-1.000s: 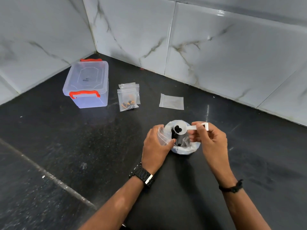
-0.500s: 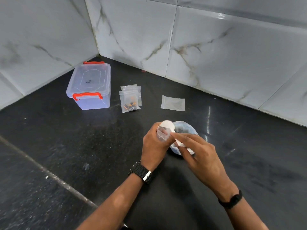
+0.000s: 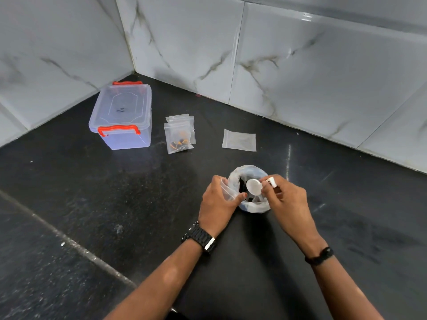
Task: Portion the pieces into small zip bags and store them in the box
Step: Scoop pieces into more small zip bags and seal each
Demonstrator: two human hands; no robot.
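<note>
My left hand (image 3: 217,202) holds a small clear zip bag (image 3: 227,189) open beside a large clear plastic bag (image 3: 250,172) of dark pieces on the black counter. My right hand (image 3: 286,199) pinches the handle of a white scoop (image 3: 254,187), whose round bowl hangs over the large bag's mouth. Farther back lie filled small zip bags (image 3: 179,137) with orange and black pieces, and an empty flat zip bag (image 3: 239,140). A clear box (image 3: 122,116) with red latches stands shut at the back left.
Marble-tiled walls (image 3: 300,65) meet in a corner behind the box. The black counter (image 3: 92,192) spreads to the left and right of my hands, with a pale seam running diagonally across its left part.
Half a second ago my right hand held the scoop at the small zip bag in my left hand. The scoop has swung back right over the large bag.
</note>
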